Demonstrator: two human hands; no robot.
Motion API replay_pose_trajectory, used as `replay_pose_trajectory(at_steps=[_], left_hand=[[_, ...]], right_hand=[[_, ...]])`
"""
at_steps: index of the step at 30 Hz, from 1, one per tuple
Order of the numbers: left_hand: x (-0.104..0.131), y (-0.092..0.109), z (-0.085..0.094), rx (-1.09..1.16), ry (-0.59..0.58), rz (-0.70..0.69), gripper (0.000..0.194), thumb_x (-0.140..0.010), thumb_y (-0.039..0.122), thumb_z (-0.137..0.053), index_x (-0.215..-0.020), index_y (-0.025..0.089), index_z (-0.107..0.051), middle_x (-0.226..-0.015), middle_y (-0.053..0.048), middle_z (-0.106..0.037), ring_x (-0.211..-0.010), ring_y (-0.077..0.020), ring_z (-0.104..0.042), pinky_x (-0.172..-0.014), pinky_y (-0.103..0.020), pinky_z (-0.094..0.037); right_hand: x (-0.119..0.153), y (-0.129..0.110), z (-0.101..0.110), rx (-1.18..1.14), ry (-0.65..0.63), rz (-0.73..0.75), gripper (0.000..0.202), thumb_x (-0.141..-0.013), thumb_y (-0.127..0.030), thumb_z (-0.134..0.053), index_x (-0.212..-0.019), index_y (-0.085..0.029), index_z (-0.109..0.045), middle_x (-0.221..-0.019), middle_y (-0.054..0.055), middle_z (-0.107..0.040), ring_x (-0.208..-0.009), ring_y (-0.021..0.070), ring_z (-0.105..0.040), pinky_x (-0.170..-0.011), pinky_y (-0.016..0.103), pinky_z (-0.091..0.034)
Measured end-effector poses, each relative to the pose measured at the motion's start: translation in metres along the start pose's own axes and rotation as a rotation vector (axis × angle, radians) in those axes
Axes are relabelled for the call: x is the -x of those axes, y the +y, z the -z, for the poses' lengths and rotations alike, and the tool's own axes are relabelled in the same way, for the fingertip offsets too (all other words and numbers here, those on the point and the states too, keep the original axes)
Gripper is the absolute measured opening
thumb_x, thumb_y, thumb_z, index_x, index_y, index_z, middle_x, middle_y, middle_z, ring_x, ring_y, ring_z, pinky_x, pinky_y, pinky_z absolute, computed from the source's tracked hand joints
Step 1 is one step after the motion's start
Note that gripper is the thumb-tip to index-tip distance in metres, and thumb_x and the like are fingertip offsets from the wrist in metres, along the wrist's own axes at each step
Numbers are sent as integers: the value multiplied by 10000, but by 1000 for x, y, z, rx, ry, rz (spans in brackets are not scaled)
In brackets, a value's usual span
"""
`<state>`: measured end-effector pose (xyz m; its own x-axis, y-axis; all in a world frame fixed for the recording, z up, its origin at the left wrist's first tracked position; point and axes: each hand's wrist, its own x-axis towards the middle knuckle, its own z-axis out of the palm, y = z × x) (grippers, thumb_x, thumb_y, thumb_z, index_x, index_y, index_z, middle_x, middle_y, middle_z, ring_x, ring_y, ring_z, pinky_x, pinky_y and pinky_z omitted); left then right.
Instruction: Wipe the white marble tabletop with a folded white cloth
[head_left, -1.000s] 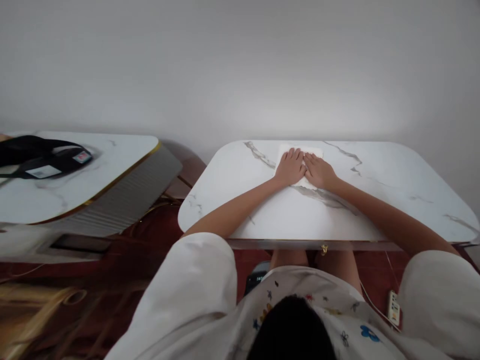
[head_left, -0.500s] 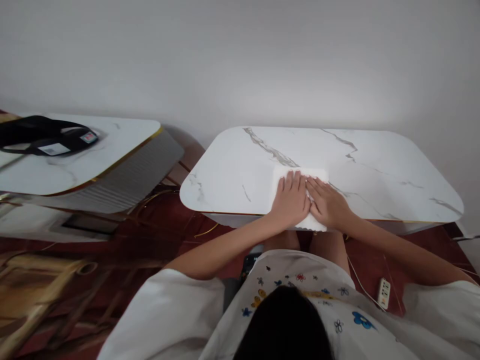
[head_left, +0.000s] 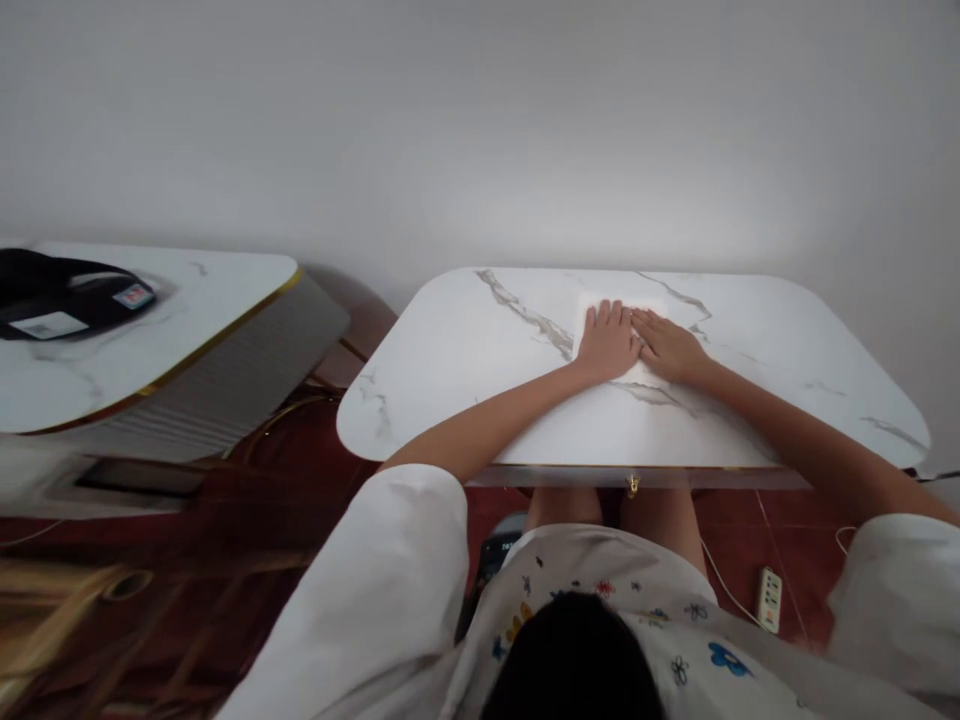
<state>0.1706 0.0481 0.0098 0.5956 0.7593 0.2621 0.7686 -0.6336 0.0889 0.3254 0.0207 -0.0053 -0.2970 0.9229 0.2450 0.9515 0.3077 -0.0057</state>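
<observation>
My left hand [head_left: 606,343] lies palm down with its fingers stretched out, pressing on a thin white sheet [head_left: 646,376], cloth or paper. Beside it, my right hand [head_left: 673,346] also rests flat on the sheet, its fingers angled left and touching the left hand's fingers. Most of the sheet is hidden under both hands. Beneath it is a white marble-patterned tabletop [head_left: 465,375] with grey-brown veins and a gold-coloured edge. A small gold knob [head_left: 634,486] shows at the table's front.
A pale wall [head_left: 480,140] stands behind the table. To the left is a second marble-patterned table [head_left: 202,335] with a black strap-like item [head_left: 71,295] on it. A bamboo frame [head_left: 60,620] is at lower left. On the red floor lies a power strip [head_left: 769,600] with its cord.
Both hands have slid away from me with the white sheet, from the table's front edge towards its middle. The view has shifted slightly.
</observation>
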Motion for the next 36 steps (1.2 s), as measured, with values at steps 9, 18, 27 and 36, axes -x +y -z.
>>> replay_pose_trajectory(at_steps=[9,18,27,36], left_hand=[[-78,-56,-19,-46,49,52,552,-957,276,-300,-1449,44,-394,-1531,-170,-383,-1424,-326,-298,-1166,-482,-216],[-130,-39,-35,-22,57,-56,541,-953,264,-305,-1434,40,-409,-1507,-167,-415,-1407,-309,-320,-1158,-456,-227],[-57,-7,-14,-34,-27,-119,567,-956,274,-313,-1467,35,-362,-1555,-170,-343,-1440,-326,-271,-1173,-469,-207],[51,18,20,49,-143,-5,591,-950,300,-345,-1500,87,-321,-1597,-121,-277,-1484,-290,-205,-1207,-446,-187]], right_hand=[[-99,36,-24,-13,10,41,603,-913,-251,-291,-1474,-45,-377,-1547,109,-374,-1440,233,-319,-1180,421,-277],[-96,75,-18,18,-21,-125,600,-923,-231,-285,-1478,-16,-357,-1548,137,-368,-1436,239,-327,-1183,385,-265],[-22,30,-4,21,9,-121,582,-941,-255,-306,-1466,-14,-375,-1538,156,-378,-1431,278,-332,-1174,428,-286],[55,-42,15,-55,24,6,585,-928,-262,-340,-1479,-71,-374,-1530,141,-397,-1426,285,-343,-1154,479,-334]])
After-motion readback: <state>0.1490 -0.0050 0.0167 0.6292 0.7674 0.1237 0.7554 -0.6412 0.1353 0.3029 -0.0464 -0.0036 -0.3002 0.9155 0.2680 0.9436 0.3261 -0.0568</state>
